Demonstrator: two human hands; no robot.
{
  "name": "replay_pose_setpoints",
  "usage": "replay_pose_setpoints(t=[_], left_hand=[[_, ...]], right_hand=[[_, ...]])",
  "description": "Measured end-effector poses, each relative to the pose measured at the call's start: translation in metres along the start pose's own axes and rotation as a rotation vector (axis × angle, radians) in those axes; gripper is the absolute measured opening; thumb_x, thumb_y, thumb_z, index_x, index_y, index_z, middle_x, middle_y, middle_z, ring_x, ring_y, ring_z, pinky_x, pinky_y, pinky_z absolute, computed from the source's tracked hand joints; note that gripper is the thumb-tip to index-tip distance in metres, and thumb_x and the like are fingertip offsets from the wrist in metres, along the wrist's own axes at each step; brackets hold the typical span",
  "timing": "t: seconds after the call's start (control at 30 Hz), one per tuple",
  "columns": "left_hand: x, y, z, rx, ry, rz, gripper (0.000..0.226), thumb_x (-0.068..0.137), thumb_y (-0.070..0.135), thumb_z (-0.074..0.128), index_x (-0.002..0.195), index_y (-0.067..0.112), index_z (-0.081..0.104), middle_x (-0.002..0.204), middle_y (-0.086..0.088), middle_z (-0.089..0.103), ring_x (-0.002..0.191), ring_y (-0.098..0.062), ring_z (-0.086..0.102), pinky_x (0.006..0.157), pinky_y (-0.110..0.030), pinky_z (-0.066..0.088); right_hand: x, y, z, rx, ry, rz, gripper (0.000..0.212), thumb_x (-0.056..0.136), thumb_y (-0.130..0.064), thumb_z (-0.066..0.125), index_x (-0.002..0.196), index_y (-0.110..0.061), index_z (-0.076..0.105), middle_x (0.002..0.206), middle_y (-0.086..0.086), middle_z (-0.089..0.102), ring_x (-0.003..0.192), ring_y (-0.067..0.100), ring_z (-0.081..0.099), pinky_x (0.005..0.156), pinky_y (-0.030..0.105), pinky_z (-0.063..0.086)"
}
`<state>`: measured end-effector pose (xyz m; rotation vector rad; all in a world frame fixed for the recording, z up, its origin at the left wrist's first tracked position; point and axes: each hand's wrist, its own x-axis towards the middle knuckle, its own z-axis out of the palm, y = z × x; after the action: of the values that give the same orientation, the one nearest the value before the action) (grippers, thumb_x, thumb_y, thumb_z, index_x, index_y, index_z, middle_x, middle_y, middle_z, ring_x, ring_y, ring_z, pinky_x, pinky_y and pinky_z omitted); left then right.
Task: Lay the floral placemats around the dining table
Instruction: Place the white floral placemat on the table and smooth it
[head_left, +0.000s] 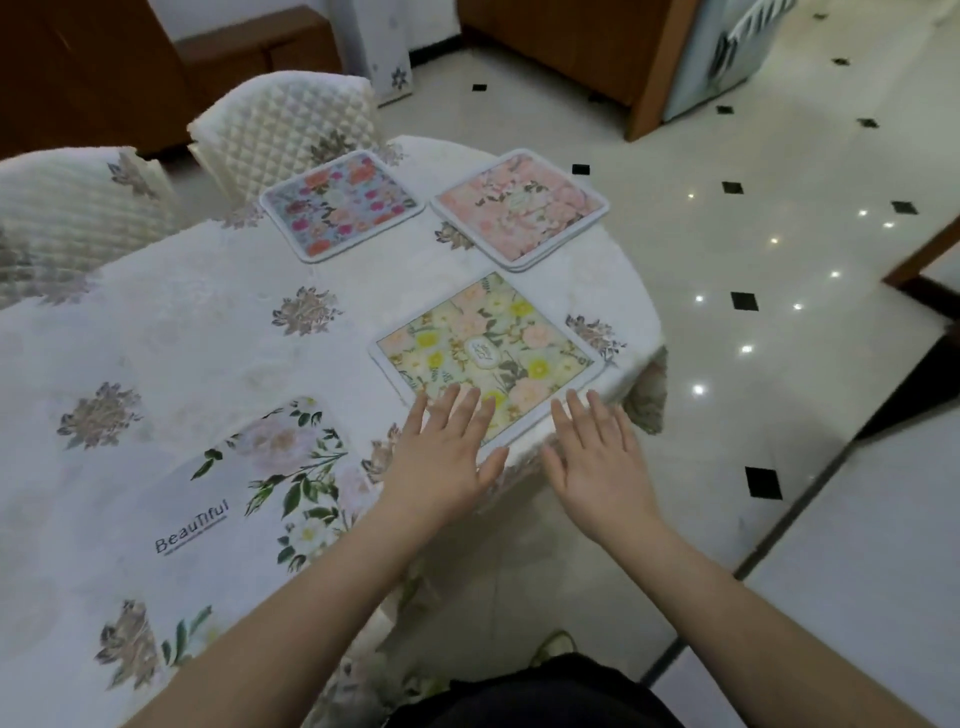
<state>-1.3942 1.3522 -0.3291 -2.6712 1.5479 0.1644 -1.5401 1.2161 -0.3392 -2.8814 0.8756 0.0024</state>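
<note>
Three floral placemats lie on the white-clothed dining table. A yellow-green placemat lies nearest me by the table's right edge. A pink placemat sits beyond it, and a blue placemat with red and orange flowers lies to the left of that. My left hand is flat with straight fingers, its fingertips over the near edge of the yellow-green placemat. Beside it, my right hand is spread open at that placemat's near right corner, over the table edge. Neither hand holds anything.
A white bag printed with flowers and the word "Beautiful" lies flat on the table at my left. Two chairs with quilted cream covers stand at the far side. Glossy tiled floor stretches to the right.
</note>
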Motion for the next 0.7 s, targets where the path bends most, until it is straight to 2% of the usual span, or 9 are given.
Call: replay_pose_setpoints(t=[0.13,0.23,0.33,0.4,0.47,0.5,0.6,0.7], left_hand=[[0.027,0.045,-0.006,0.002,0.042,0.062,0.066,0.102,0.056,0.008,0.16,0.026,0.0,0.168,0.003,0.001,0.154,-0.019,-0.009,0.114,-0.035,-0.028],[0.041,0.07,-0.01,0.001,0.049,0.084,0.064,0.103,0.054,0.01,0.16,0.025,0.003,0.168,0.003,0.001,0.154,-0.02,-0.011,0.117,-0.038,-0.023],[0.061,0.09,-0.016,-0.003,0.061,0.106,0.064,0.104,0.055,0.015,0.16,0.024,0.008,0.168,0.002,0.002,0.154,-0.021,-0.01,0.118,-0.04,-0.022],[0.077,0.103,-0.018,0.009,0.054,0.132,0.067,0.101,0.057,0.006,0.16,0.025,0.009,0.167,0.003,0.003,0.154,-0.021,-0.009,0.119,-0.041,-0.022],[0.093,0.115,-0.021,-0.003,0.056,0.165,0.074,0.095,0.057,-0.002,0.159,0.025,0.015,0.167,0.002,0.009,0.155,-0.022,-0.001,0.12,-0.043,-0.016],[0.1,0.12,-0.022,-0.011,0.069,0.182,0.074,0.095,0.056,0.001,0.158,0.024,0.022,0.166,0.0,0.015,0.154,-0.024,0.006,0.122,-0.045,-0.008],[0.126,0.128,-0.02,-0.014,0.173,0.258,0.062,0.1,0.048,0.024,0.15,0.018,0.043,0.159,-0.006,0.035,0.148,-0.03,0.03,0.122,-0.049,0.018],[0.157,0.128,-0.012,-0.035,0.204,0.319,0.06,0.101,0.046,0.03,0.152,0.016,0.04,0.161,-0.007,0.032,0.149,-0.032,0.027,0.12,-0.048,0.018]], right_hand=[[0.0,0.042,-0.007,0.022,0.013,0.057,0.068,0.098,-0.049,0.012,0.155,-0.015,0.028,0.163,0.006,0.024,0.152,0.025,0.015,0.123,0.045,0.003],[0.002,0.067,-0.012,0.037,0.041,0.094,0.067,0.098,-0.047,0.015,0.154,-0.014,0.03,0.162,0.008,0.026,0.151,0.027,0.018,0.123,0.047,0.009],[0.005,0.088,-0.014,0.024,0.03,0.15,0.06,0.104,-0.045,0.024,0.157,-0.018,0.018,0.165,0.004,0.014,0.153,0.023,0.008,0.123,0.044,-0.001],[0.011,0.101,-0.016,0.012,0.024,0.19,0.061,0.104,-0.045,0.023,0.158,-0.021,0.011,0.167,0.001,0.008,0.153,0.02,0.001,0.121,0.042,-0.009],[0.019,0.113,-0.019,0.015,0.031,0.228,0.06,0.104,-0.045,0.021,0.159,-0.022,0.01,0.167,0.0,0.006,0.153,0.02,0.0,0.121,0.042,-0.008],[0.022,0.118,-0.021,0.018,0.033,0.245,0.06,0.104,-0.045,0.021,0.159,-0.023,0.01,0.167,0.0,0.005,0.153,0.02,0.0,0.121,0.043,-0.007],[0.033,0.137,-0.023,0.011,0.04,0.29,0.06,0.104,-0.046,0.021,0.159,-0.022,0.011,0.167,0.001,0.008,0.153,0.021,0.002,0.122,0.043,-0.004],[0.048,0.157,-0.025,-0.021,0.028,0.322,0.061,0.103,-0.048,0.014,0.158,-0.022,0.014,0.166,0.002,0.011,0.153,0.021,0.004,0.122,0.044,-0.004]])
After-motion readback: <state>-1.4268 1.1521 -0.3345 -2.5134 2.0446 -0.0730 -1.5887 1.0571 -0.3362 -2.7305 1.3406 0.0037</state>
